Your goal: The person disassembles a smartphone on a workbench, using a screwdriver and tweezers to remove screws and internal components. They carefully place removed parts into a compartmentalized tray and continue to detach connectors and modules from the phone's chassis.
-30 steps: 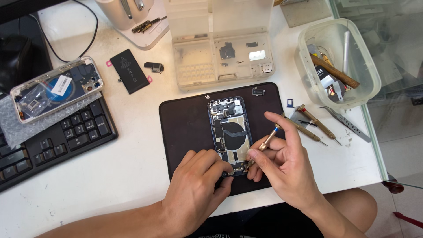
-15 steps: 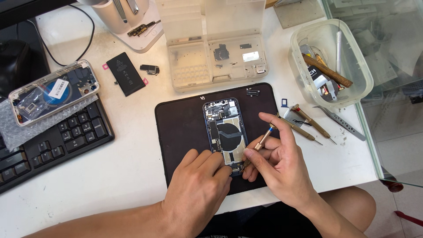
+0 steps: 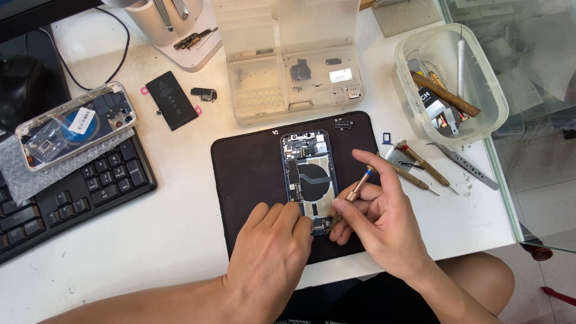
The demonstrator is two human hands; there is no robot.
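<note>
An opened phone (image 3: 309, 174) with its insides showing lies on a dark work mat (image 3: 249, 174). My right hand (image 3: 378, 219) holds a small screwdriver (image 3: 354, 192) with a brass-coloured shaft, its tip down at the phone's lower end. My left hand (image 3: 270, 255) rests on the mat with its fingertips pressed on the phone's bottom edge, steadying it.
A clear parts organiser (image 3: 294, 75) lies open behind the mat. A clear tub of tools (image 3: 450, 84) stands at the right, with two screwdrivers (image 3: 420, 165) and tweezers (image 3: 465, 162) beside it. A loose battery (image 3: 171, 99), another phone housing (image 3: 75, 126) and a keyboard (image 3: 66, 198) are at the left.
The view has shifted slightly. Both hands stay at the phone's lower end, and the screwdriver remains held there with only a small change of angle.
</note>
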